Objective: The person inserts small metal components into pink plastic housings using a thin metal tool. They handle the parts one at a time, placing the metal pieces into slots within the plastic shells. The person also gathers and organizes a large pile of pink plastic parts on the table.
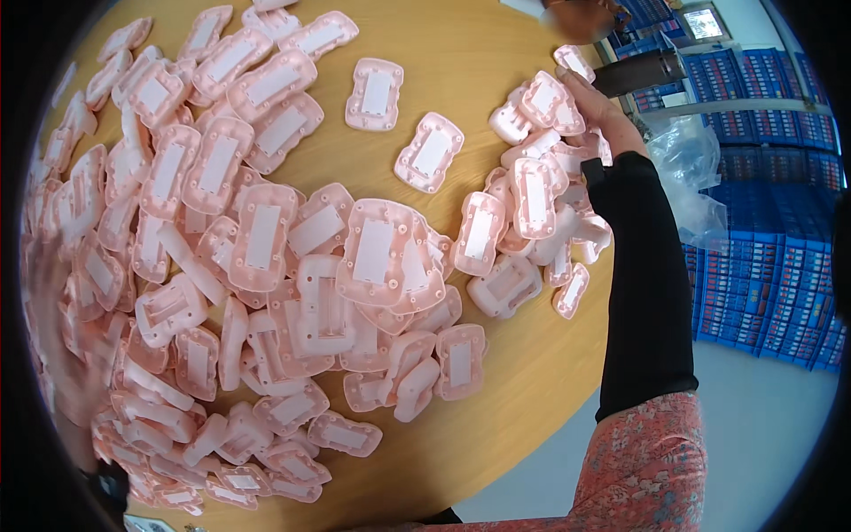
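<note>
The right hand (pixel 596 108), fingers spread, rests on pink plastic shells (pixel 541 191) heaped on the round wooden surface (pixel 479 62), while the blurred left hand (pixel 62 355) cannot be read.

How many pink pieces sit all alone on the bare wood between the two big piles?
2. One pink piece lies farther up the table; the other pink piece sits lower right of it, nearer the right pile. None seems hidden there.

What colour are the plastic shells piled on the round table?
Pale pink plastic shells, most with a white rectangular panel in the middle; seen in the head view on the wooden table.
</note>
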Demonstrator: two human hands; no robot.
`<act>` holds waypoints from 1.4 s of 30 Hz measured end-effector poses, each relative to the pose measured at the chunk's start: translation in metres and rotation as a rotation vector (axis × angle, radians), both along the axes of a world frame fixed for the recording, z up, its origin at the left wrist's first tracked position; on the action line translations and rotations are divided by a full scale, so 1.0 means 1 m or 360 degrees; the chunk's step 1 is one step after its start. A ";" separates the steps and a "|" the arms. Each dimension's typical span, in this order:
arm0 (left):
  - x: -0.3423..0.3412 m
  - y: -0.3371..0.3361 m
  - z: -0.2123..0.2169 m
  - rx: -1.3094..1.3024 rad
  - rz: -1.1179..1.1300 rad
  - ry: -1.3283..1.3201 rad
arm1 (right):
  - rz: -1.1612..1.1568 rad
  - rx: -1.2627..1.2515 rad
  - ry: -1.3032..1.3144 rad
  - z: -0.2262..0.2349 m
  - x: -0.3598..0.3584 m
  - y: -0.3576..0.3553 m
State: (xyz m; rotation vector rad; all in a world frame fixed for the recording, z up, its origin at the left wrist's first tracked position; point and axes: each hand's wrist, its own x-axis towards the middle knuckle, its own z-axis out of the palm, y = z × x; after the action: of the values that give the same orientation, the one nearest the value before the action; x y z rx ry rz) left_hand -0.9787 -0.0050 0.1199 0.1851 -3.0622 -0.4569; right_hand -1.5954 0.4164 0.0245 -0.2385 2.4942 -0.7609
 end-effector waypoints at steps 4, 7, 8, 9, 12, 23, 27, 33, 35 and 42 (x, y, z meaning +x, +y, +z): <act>-0.050 0.110 -0.024 0.0497 -0.0713 -0.0725 | -0.0229 -0.0640 -0.0674 -0.015 0.053 0.003; -0.068 0.176 -0.041 0.0409 -0.1105 -0.0259 | -0.0087 -0.0824 -0.0654 -0.014 0.105 -0.027; -0.075 0.180 -0.045 0.0344 -0.1111 -0.0288 | -0.0044 -0.0682 -0.0542 -0.007 0.128 -0.038; -0.073 0.181 -0.052 0.0303 -0.1061 -0.0219 | 0.0049 -0.0557 -0.0387 0.005 0.154 -0.050; -0.065 0.178 -0.059 0.0237 -0.0972 -0.0101 | 0.0379 -0.0222 -0.0004 0.021 0.197 -0.059; 0.057 0.107 -0.053 -0.0033 -0.0570 -0.0161 | 0.0850 -0.0115 0.0012 0.024 0.344 -0.166; 0.106 0.086 -0.046 -0.0088 -0.0468 -0.0141 | 0.1010 -0.0188 -0.0105 0.029 0.401 -0.218; 0.164 0.043 -0.032 0.0043 -0.0188 0.0006 | 0.1239 0.0110 -0.0125 0.032 0.491 -0.290; 0.172 0.018 -0.032 0.0013 -0.0082 0.0061 | 0.1343 -0.0081 -0.0025 0.022 0.518 -0.309; 0.206 -0.044 -0.014 -0.0110 0.0173 -0.0057 | 0.1324 -0.0502 0.0366 0.074 0.573 -0.307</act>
State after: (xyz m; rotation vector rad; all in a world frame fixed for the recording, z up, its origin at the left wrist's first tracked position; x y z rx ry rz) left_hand -0.7727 -0.0494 0.1064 0.3587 -3.0771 -0.3455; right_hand -1.0220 0.1093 0.0985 -1.4281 2.1339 -0.7657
